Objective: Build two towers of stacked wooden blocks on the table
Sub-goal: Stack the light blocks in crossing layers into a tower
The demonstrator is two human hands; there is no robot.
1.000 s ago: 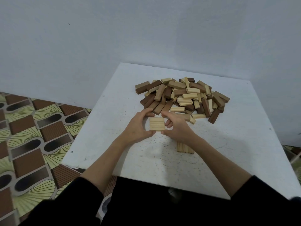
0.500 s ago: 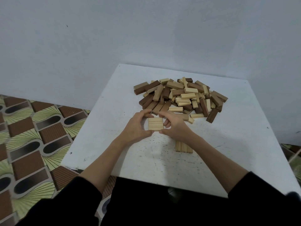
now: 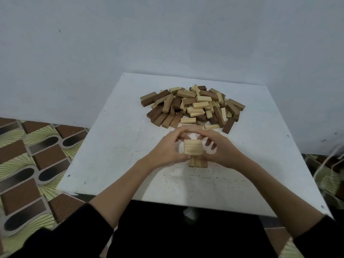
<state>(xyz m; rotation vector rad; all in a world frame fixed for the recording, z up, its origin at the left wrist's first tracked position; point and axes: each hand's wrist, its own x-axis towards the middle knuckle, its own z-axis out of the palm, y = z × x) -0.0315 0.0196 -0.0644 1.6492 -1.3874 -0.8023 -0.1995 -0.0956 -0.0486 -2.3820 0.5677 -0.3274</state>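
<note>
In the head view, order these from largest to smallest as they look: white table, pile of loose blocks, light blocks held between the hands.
1. white table
2. pile of loose blocks
3. held light blocks

I see a white square table (image 3: pixel 115 146), its top scuffed and speckled with dark marks. A loose pile of blocks (image 3: pixel 193 107), light and dark brown, lies on its far half. Nearer me, a short row of pale blocks (image 3: pixel 197 162) rests directly on the top.
</note>
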